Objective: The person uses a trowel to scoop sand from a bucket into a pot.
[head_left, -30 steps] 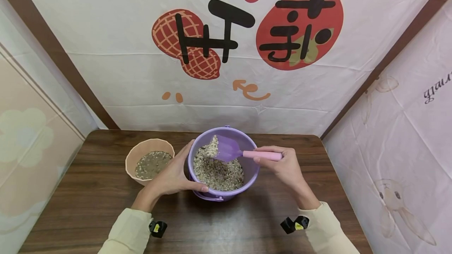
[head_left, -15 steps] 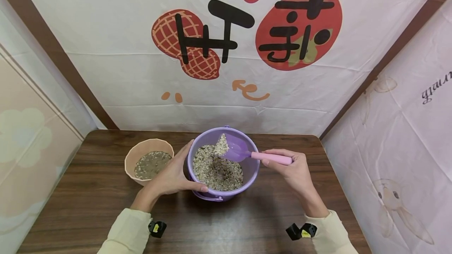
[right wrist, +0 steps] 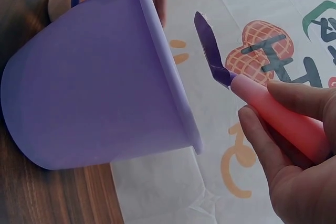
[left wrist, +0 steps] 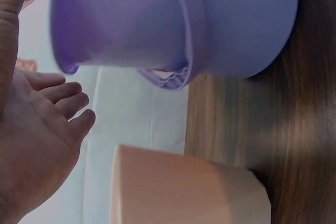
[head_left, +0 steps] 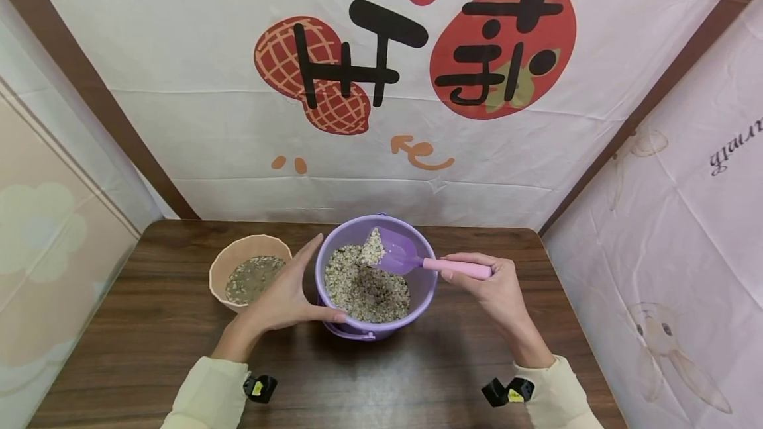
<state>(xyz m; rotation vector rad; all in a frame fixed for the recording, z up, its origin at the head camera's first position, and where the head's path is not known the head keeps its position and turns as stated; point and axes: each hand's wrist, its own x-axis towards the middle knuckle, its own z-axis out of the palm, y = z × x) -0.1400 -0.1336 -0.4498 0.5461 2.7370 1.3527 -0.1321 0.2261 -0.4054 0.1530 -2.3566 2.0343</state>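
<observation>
A purple bucket (head_left: 424, 293) stands on the table, part-filled with pale, speckled grains (head_left: 360, 293). Over its opening, my right hand (head_left: 497, 290) grips the pink handle of a toy shovel (head_left: 429, 263). A small heap of grains lies on the shovel's purple blade, which the right wrist view (right wrist: 211, 45) shows edge-on above the rim. My left hand (head_left: 283, 300) is at the bucket's left side, fingers extended, thumb near the front rim. In the left wrist view the fingers (left wrist: 65, 93) stand apart from the bucket wall.
Left of the bucket, partly behind my left hand, a peach-coloured bowl (head_left: 222, 270) holds murky liquid with grains in it. The bucket's handle (head_left: 352, 334) hangs down at the front. A printed cloth wall (head_left: 381, 197) rises behind the wooden table (head_left: 381, 389).
The shovel and right hand shifted right over the bucket during the first half second, then stayed nearly still. My left hand has since moved slightly left, its fingers spreading from the bucket.
</observation>
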